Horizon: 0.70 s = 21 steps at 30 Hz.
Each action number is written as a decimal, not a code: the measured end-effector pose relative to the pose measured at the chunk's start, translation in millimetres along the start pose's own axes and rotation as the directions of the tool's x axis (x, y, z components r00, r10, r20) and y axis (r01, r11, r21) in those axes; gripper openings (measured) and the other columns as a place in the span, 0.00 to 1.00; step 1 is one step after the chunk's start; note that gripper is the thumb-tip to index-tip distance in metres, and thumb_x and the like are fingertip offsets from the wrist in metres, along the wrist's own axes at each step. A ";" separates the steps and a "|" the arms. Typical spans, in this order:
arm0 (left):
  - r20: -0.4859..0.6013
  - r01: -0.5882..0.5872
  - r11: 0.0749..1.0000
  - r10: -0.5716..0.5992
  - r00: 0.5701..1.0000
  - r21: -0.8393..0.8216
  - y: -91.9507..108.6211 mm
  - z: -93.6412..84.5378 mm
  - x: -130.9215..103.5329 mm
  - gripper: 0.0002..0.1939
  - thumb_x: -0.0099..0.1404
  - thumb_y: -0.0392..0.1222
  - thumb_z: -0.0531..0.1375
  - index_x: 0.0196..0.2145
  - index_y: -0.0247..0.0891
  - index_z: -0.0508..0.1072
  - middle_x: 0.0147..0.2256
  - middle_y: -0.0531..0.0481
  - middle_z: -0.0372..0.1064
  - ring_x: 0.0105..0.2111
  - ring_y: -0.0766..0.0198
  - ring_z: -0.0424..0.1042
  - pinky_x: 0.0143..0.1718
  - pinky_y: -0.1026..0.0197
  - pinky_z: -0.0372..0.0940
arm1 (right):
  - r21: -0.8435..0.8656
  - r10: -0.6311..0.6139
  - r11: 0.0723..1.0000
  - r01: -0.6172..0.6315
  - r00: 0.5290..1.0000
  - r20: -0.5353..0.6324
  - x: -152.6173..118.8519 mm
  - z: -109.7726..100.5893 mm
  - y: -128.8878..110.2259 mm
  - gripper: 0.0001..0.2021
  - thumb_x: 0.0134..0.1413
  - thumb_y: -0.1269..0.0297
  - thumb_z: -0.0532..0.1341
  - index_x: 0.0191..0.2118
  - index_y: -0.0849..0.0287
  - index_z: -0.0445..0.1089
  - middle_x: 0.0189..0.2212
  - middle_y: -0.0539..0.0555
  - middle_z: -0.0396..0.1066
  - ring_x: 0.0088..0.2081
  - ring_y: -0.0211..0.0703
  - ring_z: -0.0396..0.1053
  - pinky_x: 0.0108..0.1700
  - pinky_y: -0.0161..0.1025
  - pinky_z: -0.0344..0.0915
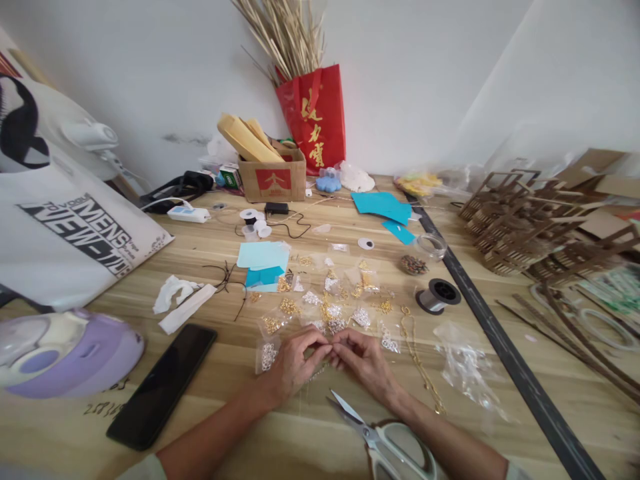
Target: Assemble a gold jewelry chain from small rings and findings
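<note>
My left hand and my right hand meet fingertip to fingertip over the wooden table. Each is closed in a pinch; what sits between the fingers is too small to make out. A thin chain shows just below the fingertips. Small clear bags of gold and silver jewellery findings lie spread beyond my hands, and a bag of silver rings is beside my left hand. Open scissors rest between my forearms. A gold chain lies right of my right hand.
At left are a black phone, a purple appliance and a white bag. A wire spool, a jar of beads and crumpled plastic lie right. Behind stand a cardboard box and a red bag.
</note>
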<state>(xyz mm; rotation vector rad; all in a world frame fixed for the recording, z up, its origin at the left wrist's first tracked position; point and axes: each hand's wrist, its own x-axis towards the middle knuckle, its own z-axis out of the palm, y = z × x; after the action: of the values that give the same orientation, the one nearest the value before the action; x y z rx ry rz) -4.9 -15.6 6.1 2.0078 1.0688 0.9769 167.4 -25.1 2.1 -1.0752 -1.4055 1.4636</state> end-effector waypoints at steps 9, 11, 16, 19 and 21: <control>0.042 -0.045 0.995 0.041 0.998 0.092 1.1 -0.6 -2.2 0.13 0.68 0.39 0.52 0.26 0.36 0.68 0.25 0.50 0.67 0.28 0.64 0.66 0.32 0.63 0.60 | -0.033 -0.003 0.999 0.004 1.000 0.009 -1.6 1.0 -0.9 0.15 0.56 0.51 0.61 0.31 0.60 0.70 0.21 0.50 0.71 0.24 0.37 0.69 0.27 0.34 0.67; 0.048 -0.062 0.992 0.057 0.997 0.109 1.7 -0.5 -2.0 0.13 0.68 0.37 0.51 0.26 0.36 0.67 0.25 0.50 0.66 0.27 0.64 0.65 0.31 0.63 0.60 | -0.030 -0.001 1.000 0.001 1.000 0.013 -1.6 1.1 -0.6 0.15 0.56 0.51 0.61 0.31 0.60 0.69 0.21 0.50 0.71 0.24 0.37 0.69 0.27 0.34 0.67; 0.053 -0.082 0.991 0.077 0.996 0.109 2.9 -0.6 -0.2 0.12 0.66 0.35 0.51 0.25 0.37 0.66 0.25 0.50 0.66 0.27 0.64 0.65 0.30 0.63 0.60 | -0.017 0.011 1.000 -0.011 1.000 0.016 -1.8 0.8 0.2 0.15 0.56 0.51 0.61 0.31 0.60 0.69 0.21 0.50 0.71 0.24 0.37 0.68 0.27 0.34 0.65; 0.038 -0.064 0.994 0.061 0.997 0.087 2.8 -0.7 0.7 0.12 0.66 0.35 0.52 0.24 0.37 0.66 0.25 0.50 0.66 0.27 0.65 0.66 0.31 0.64 0.60 | -0.022 0.003 1.000 -0.003 1.000 0.024 -2.1 0.4 -0.8 0.16 0.56 0.51 0.61 0.31 0.60 0.68 0.21 0.50 0.70 0.24 0.37 0.67 0.26 0.33 0.64; 0.025 -0.020 0.998 0.019 1.000 0.066 2.9 -1.1 1.2 0.11 0.65 0.36 0.53 0.24 0.36 0.67 0.25 0.51 0.67 0.27 0.65 0.66 0.31 0.64 0.60 | -0.033 0.002 0.999 -0.001 1.000 0.029 -2.2 -0.3 -1.6 0.15 0.56 0.51 0.60 0.31 0.60 0.68 0.21 0.50 0.70 0.24 0.36 0.67 0.27 0.33 0.63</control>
<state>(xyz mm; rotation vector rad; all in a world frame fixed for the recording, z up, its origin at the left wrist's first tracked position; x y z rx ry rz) -4.3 -15.5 9.4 2.0817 1.0831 0.9364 168.3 -27.1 3.8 -1.0799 -1.4538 1.4667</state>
